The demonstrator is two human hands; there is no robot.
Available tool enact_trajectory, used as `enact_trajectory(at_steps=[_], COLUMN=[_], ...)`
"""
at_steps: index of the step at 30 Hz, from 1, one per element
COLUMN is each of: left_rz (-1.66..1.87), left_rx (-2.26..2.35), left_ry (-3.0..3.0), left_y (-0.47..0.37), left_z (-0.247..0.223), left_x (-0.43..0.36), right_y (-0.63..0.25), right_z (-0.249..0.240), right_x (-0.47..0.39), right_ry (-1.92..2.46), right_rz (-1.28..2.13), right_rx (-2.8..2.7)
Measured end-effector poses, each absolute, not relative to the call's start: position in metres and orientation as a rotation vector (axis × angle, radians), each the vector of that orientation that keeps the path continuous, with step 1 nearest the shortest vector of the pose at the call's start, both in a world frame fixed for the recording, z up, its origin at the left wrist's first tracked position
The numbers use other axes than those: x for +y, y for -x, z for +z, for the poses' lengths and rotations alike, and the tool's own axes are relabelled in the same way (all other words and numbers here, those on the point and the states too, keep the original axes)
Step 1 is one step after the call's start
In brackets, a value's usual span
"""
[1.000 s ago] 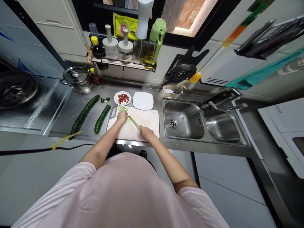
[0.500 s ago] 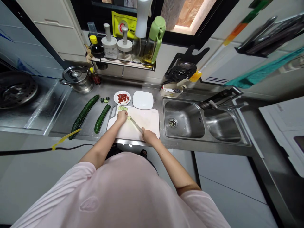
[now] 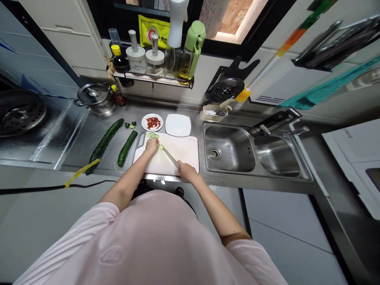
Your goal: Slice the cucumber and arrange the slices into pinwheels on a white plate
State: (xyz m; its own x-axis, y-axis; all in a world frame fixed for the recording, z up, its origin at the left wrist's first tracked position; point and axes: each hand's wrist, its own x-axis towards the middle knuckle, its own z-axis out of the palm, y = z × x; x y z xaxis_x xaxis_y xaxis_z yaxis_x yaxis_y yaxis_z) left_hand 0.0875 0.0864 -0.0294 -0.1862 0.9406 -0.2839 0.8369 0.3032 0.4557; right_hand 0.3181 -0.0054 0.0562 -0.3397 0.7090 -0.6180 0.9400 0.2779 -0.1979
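Observation:
My right hand (image 3: 187,171) is wrapped round the handle of a knife (image 3: 170,157), whose blade points up and left over the white cutting board (image 3: 184,154). At the blade's tip shows a pale round cucumber slice (image 3: 161,147). Just left of it, my left hand (image 3: 152,146) has its fingers curled down on a cucumber piece, which the hand mostly hides. Several cut cucumber slices (image 3: 152,135) lie overlapping at the board's far left, beyond my left hand.
Left of the board lie a long cucumber (image 3: 105,144) and a shorter one (image 3: 127,149), with small end pieces (image 3: 130,125) behind. A plate of chopped red pieces (image 3: 145,122) and a white square plate (image 3: 178,124) stand behind the board. A double sink (image 3: 230,146) is at right.
Both hands and the knife stay in almost the same place. The whole view has shifted very slightly.

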Motion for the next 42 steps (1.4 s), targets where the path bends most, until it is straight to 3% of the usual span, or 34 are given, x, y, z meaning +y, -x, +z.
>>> enact_trajectory(at_steps=[26,42], left_rz=[0.219,0.318], left_rx=[2.081,2.067], left_ry=[-1.617,-1.944], left_y=[-0.088,-0.101], left_z=[-0.030,-0.032], left_x=[0.089,0.057], right_y=[-0.297,-0.321], right_z=[0.041,0.037], right_x=[0.002,-0.022], right_ry=[-1.564,-1.665], right_rz=[-0.751,-0.806], right_rx=[2.190,2.195])
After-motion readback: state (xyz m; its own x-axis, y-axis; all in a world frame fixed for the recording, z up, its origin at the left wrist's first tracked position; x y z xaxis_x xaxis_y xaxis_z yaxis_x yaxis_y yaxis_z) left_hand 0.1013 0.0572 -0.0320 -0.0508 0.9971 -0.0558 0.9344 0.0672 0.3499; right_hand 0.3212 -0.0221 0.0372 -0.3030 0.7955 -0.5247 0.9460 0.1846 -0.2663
